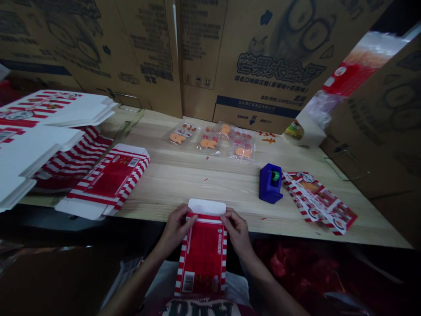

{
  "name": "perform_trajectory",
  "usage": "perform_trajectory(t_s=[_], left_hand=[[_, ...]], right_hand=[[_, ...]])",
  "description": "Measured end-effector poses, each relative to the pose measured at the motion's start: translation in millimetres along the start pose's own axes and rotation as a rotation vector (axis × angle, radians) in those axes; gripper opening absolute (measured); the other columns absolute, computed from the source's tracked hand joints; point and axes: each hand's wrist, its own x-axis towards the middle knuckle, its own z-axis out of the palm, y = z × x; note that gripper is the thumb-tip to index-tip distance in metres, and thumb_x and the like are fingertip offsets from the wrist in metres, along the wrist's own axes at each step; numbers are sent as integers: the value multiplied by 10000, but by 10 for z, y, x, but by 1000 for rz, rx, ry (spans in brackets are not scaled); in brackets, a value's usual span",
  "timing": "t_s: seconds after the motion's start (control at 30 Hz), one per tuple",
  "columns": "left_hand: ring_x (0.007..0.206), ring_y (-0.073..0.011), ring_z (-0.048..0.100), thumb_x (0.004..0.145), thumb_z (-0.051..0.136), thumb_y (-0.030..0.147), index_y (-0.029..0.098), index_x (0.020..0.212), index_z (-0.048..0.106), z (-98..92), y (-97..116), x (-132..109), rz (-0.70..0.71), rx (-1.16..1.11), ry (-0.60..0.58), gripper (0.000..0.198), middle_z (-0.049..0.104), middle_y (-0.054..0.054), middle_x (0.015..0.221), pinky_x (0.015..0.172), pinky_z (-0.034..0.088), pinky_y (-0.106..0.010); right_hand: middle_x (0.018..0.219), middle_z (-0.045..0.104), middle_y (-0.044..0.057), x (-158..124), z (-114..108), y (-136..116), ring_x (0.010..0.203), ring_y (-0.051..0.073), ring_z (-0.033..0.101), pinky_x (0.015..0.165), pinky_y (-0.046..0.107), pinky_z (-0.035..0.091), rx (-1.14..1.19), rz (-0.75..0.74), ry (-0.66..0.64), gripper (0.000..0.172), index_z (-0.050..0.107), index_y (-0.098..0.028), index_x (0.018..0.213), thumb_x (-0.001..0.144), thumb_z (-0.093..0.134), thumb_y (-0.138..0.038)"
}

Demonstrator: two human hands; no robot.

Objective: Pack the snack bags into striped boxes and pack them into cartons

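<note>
My left hand point(176, 228) and my right hand point(237, 230) both pinch the top edge of a red-and-white striped paper carton point(203, 259), thumbs on its front. The carton stands tilted up from my lap, just below the front edge of the wooden table point(184, 180). Its white tuck flap point(207, 206) rises between my hands and leans over the table edge. The carton's lower end rests against my clothing. A barcode is printed near that end.
Stacks of flat cartons point(49, 131) lie at the table's left, with one striped carton point(108, 182) nearer. Clear packets of orange snacks point(209, 140) lie at the back. A blue tape dispenser point(270, 183) and printed sheets point(317, 204) sit right. Large cardboard boxes point(263, 61) wall the back and right.
</note>
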Motion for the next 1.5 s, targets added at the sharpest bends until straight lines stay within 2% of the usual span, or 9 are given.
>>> perform_trajectory(t_s=[0.1, 0.2, 0.27, 0.33, 0.6, 0.87, 1.13, 1.33, 1.5], left_hand=[[766, -136, 519, 891, 544, 277, 171, 653, 524, 15, 61, 24, 37, -39, 54, 261, 547, -10, 800, 693, 397, -240], [742, -128, 521, 869, 582, 282, 174, 669, 525, 56, 66, 8, -28, -165, 125, 235, 546, 3, 779, 675, 407, -232], [719, -122, 529, 836, 627, 277, 193, 813, 556, 79, 42, -1, -84, -238, 194, 112, 540, 21, 785, 652, 419, -224], [710, -120, 539, 814, 650, 274, 228, 1041, 547, 69, 22, 4, -106, -258, 213, 253, 540, 30, 817, 636, 432, -223], [850, -179, 596, 841, 631, 330, 195, 860, 742, -229, 150, 50, 56, 35, -115, 176, 626, -63, 902, 737, 465, -287], [693, -160, 592, 717, 726, 320, 172, 768, 761, -317, 247, 132, -123, 12, -137, 161, 668, -41, 740, 644, 448, -257], [537, -134, 568, 643, 759, 307, 135, 659, 738, -467, 434, 386, -280, -98, -320, 174, 692, -33, 598, 550, 411, -237], [568, -137, 571, 740, 688, 315, 141, 661, 732, -508, 450, 413, -122, 62, -380, 197, 672, -28, 607, 565, 416, -234], [728, -161, 631, 822, 645, 307, 169, 785, 741, -521, 410, 272, 71, 168, -370, 172, 712, -52, 799, 675, 469, -251]], right_hand=[[775, 577, -23, 13, 37, -57, 701, 141, 552, 641, 243, 446, 94, 31, 68, 149, 572, -237, 863, 803, 681, -321], [732, 564, -50, 53, 46, -103, 658, 140, 549, 607, 239, 444, 156, 92, 75, 382, 541, -274, 1100, 763, 719, -301], [734, 586, -32, 83, 30, -113, 678, 147, 559, 621, 245, 445, 132, 129, -1, 314, 604, -245, 1056, 769, 714, -308], [743, 612, -9, 102, 2, -109, 684, 150, 561, 625, 249, 439, 94, 138, -67, 152, 653, -214, 882, 786, 699, -323], [1092, 648, 70, 78, -101, -173, 995, 208, 614, 842, 304, 470, -39, 1, -181, 212, 685, -208, 805, 867, 616, -400], [747, 681, 22, 250, -99, -329, 707, 172, 619, 651, 269, 488, -205, 58, -300, 161, 656, -184, 734, 740, 730, -327], [552, 607, -16, 500, -75, -562, 506, 114, 507, 475, 217, 382, -173, 142, -429, 195, 637, -168, 595, 686, 738, -309], [536, 608, -13, 543, -106, -584, 499, 115, 506, 474, 221, 378, -219, 114, -495, 227, 639, -166, 583, 731, 714, -322], [823, 717, 50, 357, -161, -575, 750, 191, 643, 675, 289, 490, -331, -125, -440, 134, 721, -187, 809, 824, 671, -311]])
